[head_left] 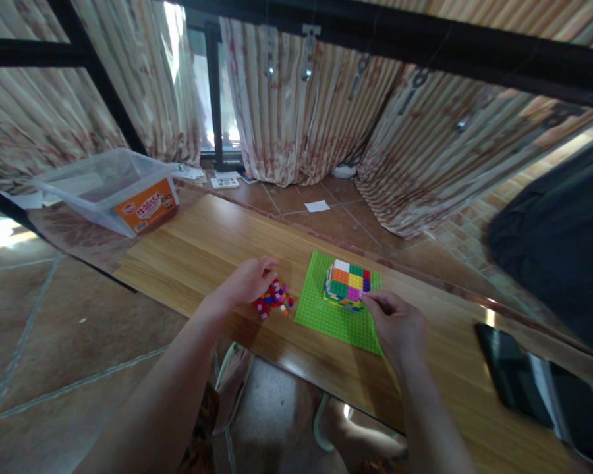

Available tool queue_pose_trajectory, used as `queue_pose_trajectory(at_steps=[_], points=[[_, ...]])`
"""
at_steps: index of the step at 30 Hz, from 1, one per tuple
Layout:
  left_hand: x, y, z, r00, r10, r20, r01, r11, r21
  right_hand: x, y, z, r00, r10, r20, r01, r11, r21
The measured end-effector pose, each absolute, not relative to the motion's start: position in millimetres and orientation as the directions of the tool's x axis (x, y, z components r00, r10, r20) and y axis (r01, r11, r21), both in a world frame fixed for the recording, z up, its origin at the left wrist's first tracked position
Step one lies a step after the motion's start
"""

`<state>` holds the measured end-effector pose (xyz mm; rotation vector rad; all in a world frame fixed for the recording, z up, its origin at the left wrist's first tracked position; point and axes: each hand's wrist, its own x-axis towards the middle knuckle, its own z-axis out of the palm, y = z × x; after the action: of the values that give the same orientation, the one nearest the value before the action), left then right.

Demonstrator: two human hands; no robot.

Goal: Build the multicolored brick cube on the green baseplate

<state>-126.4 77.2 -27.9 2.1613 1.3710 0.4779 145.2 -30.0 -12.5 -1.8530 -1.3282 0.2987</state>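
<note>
A multicoloured block of toy building bricks [348, 282] stands on the green baseplate [311, 289], its top a patchwork of white, orange, green, yellow, red, purple and pink. My right hand [393, 319] is at the block's near right corner, thumb and forefinger pinched on what looks like a small pink brick. Over to the left, my left hand [252, 280] hovers by the upper edge of a pile of small loose bricks [275, 299], mostly red, pink, blue and purple. Its fingers are loosely bent and apart, with nothing visible in them.
The wooden bench [212, 230] carries all this. At its far left end stands a clear plastic bin [99, 184] with an orange label. Dark flat devices [514, 372] lie at the right. A black metal bar [400, 36] crosses above; curtains [296, 118] hang behind.
</note>
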Motion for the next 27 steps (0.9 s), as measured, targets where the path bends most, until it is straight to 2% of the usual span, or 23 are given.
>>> queue_pose_trajectory(at_steps=[6, 14, 20, 27], points=[[-126, 75, -25, 0.426, 0.905, 0.023, 0.721, -0.354, 0.595, 154, -31, -15, 0.426, 0.871, 0.245, 0.644, -0.102, -0.758], [-126, 74, -25, 0.417, 0.909, 0.018, 0.715, -0.341, 0.61, 163, -25, -21, 0.558, 0.814, 0.163, 0.447, -0.129, -0.885], [-126, 74, -27, 0.414, 0.909, 0.041, 0.711, -0.351, 0.609, 152, -18, -19, 0.575, 0.818, 0.017, 0.308, -0.197, -0.931], [-127, 75, -29, 0.412, 0.911, 0.031, 0.72, -0.346, 0.602, 151, -16, -23, 0.596, 0.798, -0.085, 0.152, -0.216, -0.964]])
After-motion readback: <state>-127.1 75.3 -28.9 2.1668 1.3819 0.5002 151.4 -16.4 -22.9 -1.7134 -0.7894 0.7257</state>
